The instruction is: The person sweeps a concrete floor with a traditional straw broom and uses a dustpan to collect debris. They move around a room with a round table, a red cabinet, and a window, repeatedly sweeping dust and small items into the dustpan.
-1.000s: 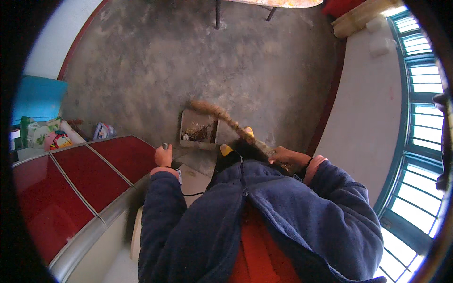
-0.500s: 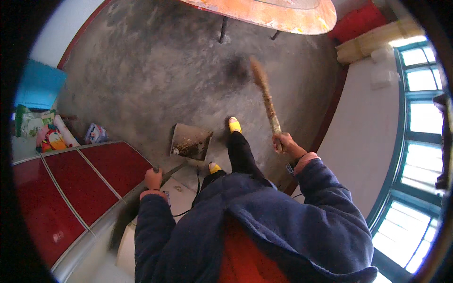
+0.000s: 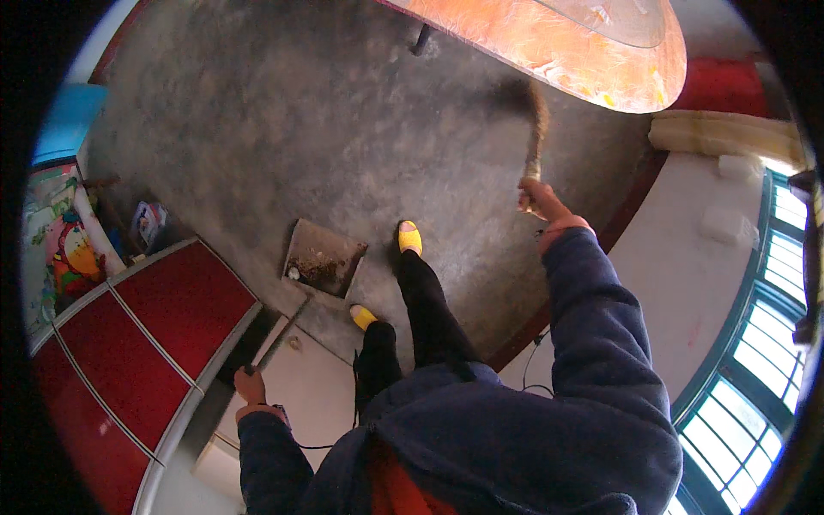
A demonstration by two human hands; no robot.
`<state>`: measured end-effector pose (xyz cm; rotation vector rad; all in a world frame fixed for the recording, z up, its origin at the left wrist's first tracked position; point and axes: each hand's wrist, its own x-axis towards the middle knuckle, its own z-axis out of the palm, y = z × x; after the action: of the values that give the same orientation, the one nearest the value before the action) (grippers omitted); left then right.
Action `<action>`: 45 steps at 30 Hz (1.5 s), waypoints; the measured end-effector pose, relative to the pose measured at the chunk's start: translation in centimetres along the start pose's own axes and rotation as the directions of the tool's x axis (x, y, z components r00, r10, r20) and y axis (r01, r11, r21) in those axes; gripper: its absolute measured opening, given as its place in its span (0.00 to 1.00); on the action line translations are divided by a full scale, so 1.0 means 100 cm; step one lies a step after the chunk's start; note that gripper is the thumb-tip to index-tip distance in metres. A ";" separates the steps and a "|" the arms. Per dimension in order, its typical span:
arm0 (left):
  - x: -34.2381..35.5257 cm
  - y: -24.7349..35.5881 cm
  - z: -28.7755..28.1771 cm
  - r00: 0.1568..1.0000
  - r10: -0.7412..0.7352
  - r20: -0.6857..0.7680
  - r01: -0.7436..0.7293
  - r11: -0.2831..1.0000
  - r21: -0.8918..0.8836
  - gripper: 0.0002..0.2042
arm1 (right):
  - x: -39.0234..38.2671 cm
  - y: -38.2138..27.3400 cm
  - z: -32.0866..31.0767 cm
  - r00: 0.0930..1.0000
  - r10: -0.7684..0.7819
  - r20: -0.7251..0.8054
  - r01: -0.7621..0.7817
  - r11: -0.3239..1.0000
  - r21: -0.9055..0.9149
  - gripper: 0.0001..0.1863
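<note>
Straw-coloured bristle and a pale wooden shaft make up the long-handled broom (image 3: pixel 536 129), which the right hand (image 3: pixel 539 199) grips with fingers wrapped fully round the lower shaft, at about 2 o'clock in the view. The brush end reaches up toward 1 o'clock and passes beneath the rim of the orange oval table top (image 3: pixel 566 47).

The left hand (image 3: pixel 251 386), at 7 o'clock, is closed round the top of a thin dark metal handle. That handle runs up to the grey metal dustpan (image 3: pixel 322 262), which rests flat on the mottled grey concrete floor (image 3: pixel 283 129) near centre, slightly toward 9 o'clock. A small heap of brown debris lies inside the pan.

Two yellow slippers (image 3: pixel 410 236) stand on the floor just right of the dustpan, one ahead of the other. Glossy red cabinet panels with metal trim (image 3: pixel 129 343) occupy 8 o'clock, beside the left hand. A teal-framed window (image 3: pixel 755 360) curves along 4 o'clock.
</note>
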<state>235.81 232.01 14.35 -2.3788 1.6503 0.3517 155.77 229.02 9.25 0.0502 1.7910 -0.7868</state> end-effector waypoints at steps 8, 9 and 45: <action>0.001 -0.004 0.001 0.995 0.095 -0.032 -0.098 0.991 -0.086 0.09 | -0.055 0.133 0.117 0.999 0.012 0.051 0.033 0.618 -0.785 0.29; 0.001 -0.007 0.005 0.991 0.110 -0.079 -0.114 0.992 -0.046 0.09 | -0.077 0.151 0.123 0.996 -0.076 0.054 0.088 0.582 -0.808 0.31; 0.019 0.048 -0.084 0.950 -0.178 0.257 0.231 0.953 -0.196 0.16 | -0.128 0.036 0.276 0.825 0.203 0.528 -0.195 0.978 -0.072 0.12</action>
<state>232.56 226.06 21.47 -2.5208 1.3022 0.7861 185.05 221.49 14.29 0.0060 1.2340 -0.5635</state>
